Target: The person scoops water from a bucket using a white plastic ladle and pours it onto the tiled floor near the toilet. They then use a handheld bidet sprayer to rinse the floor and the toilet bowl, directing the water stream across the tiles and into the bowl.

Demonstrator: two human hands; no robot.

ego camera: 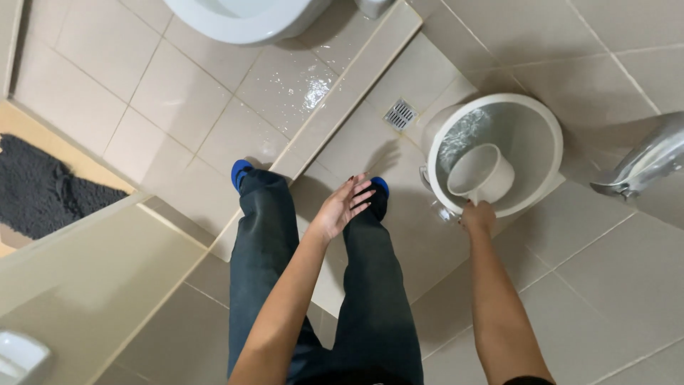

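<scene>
Right, looking straight down at a tiled bathroom floor. The right hand (479,216) is down at the near rim of the bucket (543,121), fingers curled shut around the handle of the dipper (482,173), though the handle itself is mostly hidden under the knuckles. The dipper sits inside the bucket, near the front wall, mouth up, and the bucket has water in it, rippling on the left side. The bucket stands on the lower shower floor, right of the drain (400,113) and under the tap (645,160) at the far right.

The left hand (342,207) hangs free over the legs, fingers spread and loose, holding nothing, well apart from the bucket.

Water already shines on the tiles (303,89) beyond the low kerb (342,96), just below the toilet (246,18) at the top edge. So some wetting looks done there, I'd judge; the tiles nearer the feet look dry. The dipper is gripped but not lifted clear of the bucket, so the scoop looks barely begun.

Left of the scene lies a dark mat (50,189) past the doorway.
</scene>
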